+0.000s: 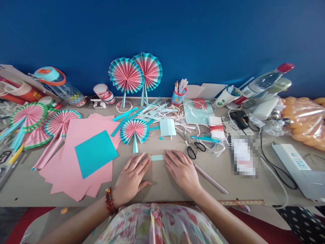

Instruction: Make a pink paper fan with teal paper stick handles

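Observation:
A short pale teal paper strip (pixel 157 157) lies flat on the table between my two hands. My left hand (pixel 132 178) is palm down with its fingers stretched out, fingertips at the strip's left end. From the other side, my right hand (pixel 182 169) rests flat, its fingertips on the strip's right end. Just beyond them lies a small pleated paper fan (pixel 134 131) in pink, white and teal. Black-handled scissors (pixel 195 150) and a slim pale pen-like stick (pixel 211 179) lie beside my right hand.
Pink sheets (pixel 68 149) and a teal sheet (pixel 96 153) are stacked at left, near more fans (pixel 62 123). Two larger fans (pixel 126 75) stand by the blue wall. Paper scraps (pixel 162 110), a pen cup (pixel 178 95), a glue gun (pixel 240 120) and a power strip (pixel 291 159) lie around.

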Motion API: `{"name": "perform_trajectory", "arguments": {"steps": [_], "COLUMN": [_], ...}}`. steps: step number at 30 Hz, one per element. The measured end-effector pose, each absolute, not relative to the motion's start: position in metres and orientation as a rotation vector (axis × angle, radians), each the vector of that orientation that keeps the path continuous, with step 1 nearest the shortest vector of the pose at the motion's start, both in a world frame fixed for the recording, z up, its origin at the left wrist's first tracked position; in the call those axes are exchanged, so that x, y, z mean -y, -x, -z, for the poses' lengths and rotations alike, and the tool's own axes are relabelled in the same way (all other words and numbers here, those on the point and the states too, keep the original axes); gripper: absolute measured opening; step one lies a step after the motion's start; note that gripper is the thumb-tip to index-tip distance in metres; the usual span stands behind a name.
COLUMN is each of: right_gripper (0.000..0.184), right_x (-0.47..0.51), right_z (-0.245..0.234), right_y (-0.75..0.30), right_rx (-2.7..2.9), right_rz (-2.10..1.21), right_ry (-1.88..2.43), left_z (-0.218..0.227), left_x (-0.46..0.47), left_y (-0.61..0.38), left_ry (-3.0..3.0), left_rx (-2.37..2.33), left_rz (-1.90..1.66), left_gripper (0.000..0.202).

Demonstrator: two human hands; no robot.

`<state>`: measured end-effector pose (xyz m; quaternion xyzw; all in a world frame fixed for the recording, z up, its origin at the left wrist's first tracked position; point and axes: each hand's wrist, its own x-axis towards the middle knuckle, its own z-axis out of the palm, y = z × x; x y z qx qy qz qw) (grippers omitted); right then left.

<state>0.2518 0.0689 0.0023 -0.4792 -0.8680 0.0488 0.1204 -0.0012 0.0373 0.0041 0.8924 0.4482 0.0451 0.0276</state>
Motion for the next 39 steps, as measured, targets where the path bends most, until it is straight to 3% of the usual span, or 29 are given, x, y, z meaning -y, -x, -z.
{"name": "perform_trajectory", "arguments": {"steps": [10,18,24,28,34,39], "right_gripper": [0.008,0.011,0.010,0.018,0.025,0.024], "right_x": [-0.096,-0.099,-0.087,-0.080,-0.073,-0.066], "right_z": [-0.022,-0.026,-0.024,-0.026,-0.028,-0.027], "right_y": [-0.218,-0.221,-0.223,-0.217,-0.216,-0.219], "right_rx": [2.595,2.369,1.845,1.425,1.272,1.270], "right_rz": [-0.307,-0.614,-1.040,-1.312,-1.462,-1.400], "right_ry": [1.429,1.536,1.486,1.263,1.184,1.230], "left_z": [0.007,-0.002,-0.025,-0.034,-0.035,-0.039], "left_x": [-0.042,-0.052,-0.061,-0.069,-0.077,-0.076], "left_y": [0.012,0.001,-0.016,-0.039,-0.055,-0.057], "left_ry": [-2.881,-2.709,-1.949,-1.487,-1.281,-1.212], "left_rx": [-1.246,-1.460,-1.512,-1.270,-1.231,-1.150], "left_rz": [-0.174,-0.484,-0.937,-0.885,-0.971,-0.865], "left_gripper": [0.064,0.047,0.043,0.028,0.032,0.031]}}
